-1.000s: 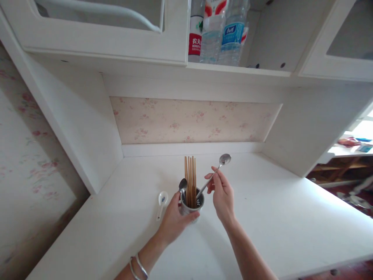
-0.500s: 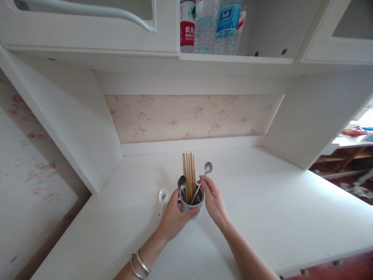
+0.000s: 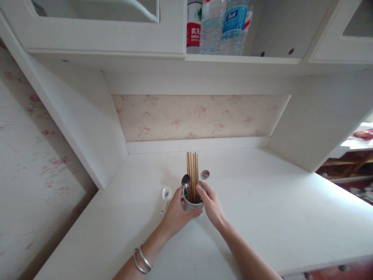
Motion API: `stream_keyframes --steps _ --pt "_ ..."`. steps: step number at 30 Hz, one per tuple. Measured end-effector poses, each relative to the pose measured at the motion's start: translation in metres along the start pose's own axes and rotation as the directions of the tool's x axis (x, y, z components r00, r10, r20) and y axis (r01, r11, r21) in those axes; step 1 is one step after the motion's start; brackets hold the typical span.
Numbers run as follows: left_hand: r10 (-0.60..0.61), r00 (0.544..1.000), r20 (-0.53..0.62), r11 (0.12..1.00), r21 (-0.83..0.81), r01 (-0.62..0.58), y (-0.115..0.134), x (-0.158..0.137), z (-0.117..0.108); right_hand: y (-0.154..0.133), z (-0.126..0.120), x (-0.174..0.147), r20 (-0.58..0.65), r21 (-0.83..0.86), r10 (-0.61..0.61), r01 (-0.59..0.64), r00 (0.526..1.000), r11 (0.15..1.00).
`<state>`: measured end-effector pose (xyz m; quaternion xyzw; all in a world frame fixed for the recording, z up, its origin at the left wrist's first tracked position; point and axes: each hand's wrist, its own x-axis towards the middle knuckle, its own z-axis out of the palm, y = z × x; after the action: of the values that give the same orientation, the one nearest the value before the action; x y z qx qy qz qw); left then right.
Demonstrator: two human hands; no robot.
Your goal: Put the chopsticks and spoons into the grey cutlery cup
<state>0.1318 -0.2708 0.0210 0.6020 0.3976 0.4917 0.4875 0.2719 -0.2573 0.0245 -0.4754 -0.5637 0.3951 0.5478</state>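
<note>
The left hand wraps its fingers around the near side of a small metal utensil holder that stands upright on the white table, so these fingers are closed on the holder's wall, with the thumb up by its rim. The right hand sits just beside the holder on the opposite side, its fingertips at the rim and pinched at the handle of a metal spoon, whose bowl rises just above those fingertips; how firm that grip is cannot be told, as the handle is largely hidden there. Between the two hands, a bundle of wooden chopsticks stands upright in the holder, reaching well above the fingers. A second metal spoon also stands in the holder, its bowl just above the left thumb and touching or nearly touching the chopsticks. Out beyond the left hand's knuckles, apart from the holder, a white ceramic spoon lies flat on the table. Two metal bangles circle the left wrist. Well above and beyond the fingers, on an open shelf of the white cupboard, stand several plastic water bottles.
</note>
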Motion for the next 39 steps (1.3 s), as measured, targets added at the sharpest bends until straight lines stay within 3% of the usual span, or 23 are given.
stream_keyframes --steps 3,5,10,14,19,22,26,29,31,35,39 --pt "-0.022 0.999 0.045 1.000 0.020 0.021 0.007 -0.003 -0.012 0.001 -0.001 0.000 0.024 -0.004 0.011 -0.010 1.000 1.000" --pt "-0.072 0.997 0.016 0.994 0.079 0.070 0.014 -0.006 -0.027 0.001 -0.002 0.000 0.034 -0.006 0.022 -0.022 0.999 1.000" --pt "-0.150 0.986 -0.070 0.910 0.381 0.166 0.017 0.000 -0.077 0.001 -0.003 -0.001 0.060 -0.034 0.029 -0.027 0.998 0.999" --pt "-0.175 0.980 -0.089 0.718 0.670 0.189 -0.005 0.012 -0.104 0.000 -0.003 -0.001 0.059 -0.028 0.034 -0.033 0.998 0.999" --pt "-0.272 0.953 -0.132 0.394 0.889 0.236 -0.032 0.031 -0.112 0.002 -0.005 0.000 0.076 -0.043 0.077 -0.074 0.994 0.996" --pt "-0.305 0.949 -0.079 0.329 0.926 0.183 -0.038 0.042 -0.109 -0.001 -0.006 -0.001 0.087 -0.036 0.076 -0.073 0.993 0.997" --pt "-0.346 0.938 -0.033 0.349 0.923 0.161 -0.034 0.050 -0.108 -0.005 -0.006 -0.002 0.097 -0.032 0.051 -0.048 0.994 0.998" --pt "-0.298 0.953 -0.047 0.416 0.893 0.174 -0.013 0.052 -0.110 -0.004 -0.007 -0.001 0.102 -0.023 0.043 -0.041 0.994 0.999" --pt "-0.195 0.977 -0.085 0.520 0.836 0.176 0.012 0.050 -0.111 -0.003 -0.007 -0.001 0.098 -0.020 0.041 -0.039 0.994 0.999" --pt "-0.021 0.972 -0.233 0.619 0.761 0.195 0.073 0.045 -0.099 -0.003 -0.006 -0.001 0.095 -0.030 0.050 -0.047 0.994 0.998" --pt "0.255 0.931 -0.261 0.638 0.769 0.041 0.107 0.041 -0.065 -0.005 -0.007 -0.002 0.106 -0.033 0.051 -0.048 0.993 0.998"
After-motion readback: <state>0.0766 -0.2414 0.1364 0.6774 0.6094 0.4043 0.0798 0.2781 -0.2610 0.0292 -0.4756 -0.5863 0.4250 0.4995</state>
